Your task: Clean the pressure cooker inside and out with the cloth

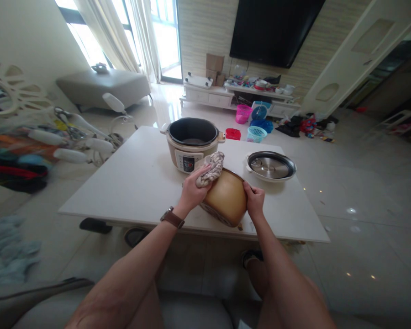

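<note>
A golden-brown inner pot (227, 195) is tipped on its side near the front edge of the white table. My right hand (255, 200) grips its rim on the right. In my left hand (195, 188) is a bunched, patterned cloth (213, 170), pressed against the pot's upper left side. A watch with a brown strap is on my left wrist. Just behind the pot stands a beige electric cooker (173, 153), open at the top, with a dark interior and a front control panel. Its detached lid (270, 167) lies to the right, metal inner side up.
The white table (123, 187) carries these things. Beyond it are a pink basket (243, 114), a light blue basket (256, 134) and a red container (233, 133) on the floor. A lamp with several white shades (70, 155) stands at the table's left.
</note>
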Available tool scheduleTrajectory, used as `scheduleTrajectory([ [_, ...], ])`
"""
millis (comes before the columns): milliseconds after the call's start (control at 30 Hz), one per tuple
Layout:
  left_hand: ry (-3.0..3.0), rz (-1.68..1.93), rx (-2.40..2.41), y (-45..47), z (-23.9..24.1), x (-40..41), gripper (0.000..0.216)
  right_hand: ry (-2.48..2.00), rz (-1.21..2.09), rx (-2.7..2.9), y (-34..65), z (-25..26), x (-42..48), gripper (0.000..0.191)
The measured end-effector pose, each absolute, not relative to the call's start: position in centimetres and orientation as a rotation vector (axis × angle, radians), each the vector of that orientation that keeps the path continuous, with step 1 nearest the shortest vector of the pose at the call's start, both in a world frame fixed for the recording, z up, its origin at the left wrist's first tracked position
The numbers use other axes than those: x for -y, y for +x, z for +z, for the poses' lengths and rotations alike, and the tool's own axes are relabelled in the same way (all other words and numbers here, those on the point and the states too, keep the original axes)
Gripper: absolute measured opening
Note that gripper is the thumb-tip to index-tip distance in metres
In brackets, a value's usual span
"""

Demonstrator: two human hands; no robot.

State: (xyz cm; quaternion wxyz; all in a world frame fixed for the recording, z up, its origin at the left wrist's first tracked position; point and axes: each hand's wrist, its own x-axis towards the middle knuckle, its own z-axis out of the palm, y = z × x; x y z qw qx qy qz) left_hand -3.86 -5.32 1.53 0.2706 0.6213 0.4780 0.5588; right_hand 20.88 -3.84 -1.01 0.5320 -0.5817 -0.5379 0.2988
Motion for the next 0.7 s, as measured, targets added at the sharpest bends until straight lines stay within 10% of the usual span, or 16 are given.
scheduleTrajectory([
  [333, 0.835, 1.364, -1.595, -5.2, -1.0, 3.1, 0.036, -1.369, 0.730, 1.358, 21.0, -0.9, 3.5, 0.068],
  [700, 1.878, 1.569, -1.239, -2.9, 1.8, 6.7, 0.053, -1.488, 0.663, 1.406, 20.0, 1.4, 3.9, 0.069],
])
